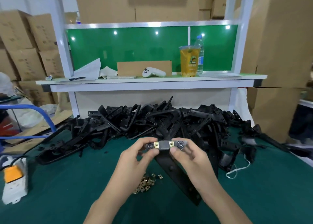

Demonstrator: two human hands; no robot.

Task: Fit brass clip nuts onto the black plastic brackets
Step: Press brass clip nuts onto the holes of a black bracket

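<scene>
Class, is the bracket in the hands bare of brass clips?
No, two brass clips sit on the bracket gripped by the left hand and right hand.

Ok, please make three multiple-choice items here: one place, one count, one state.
1. Where do the loose clip nuts lie? A on the shelf; B on the green mat; C in the cup.
2. How many brass nuts sit on the held bracket? A none; B two; C four.
3. Who holds that bracket? A nobody; B one hand only; C both hands.
Key: 1B, they lie scattered on the mat; 2B, two brass pieces show on it; 3C, left hand and right hand each grip one end.
</scene>
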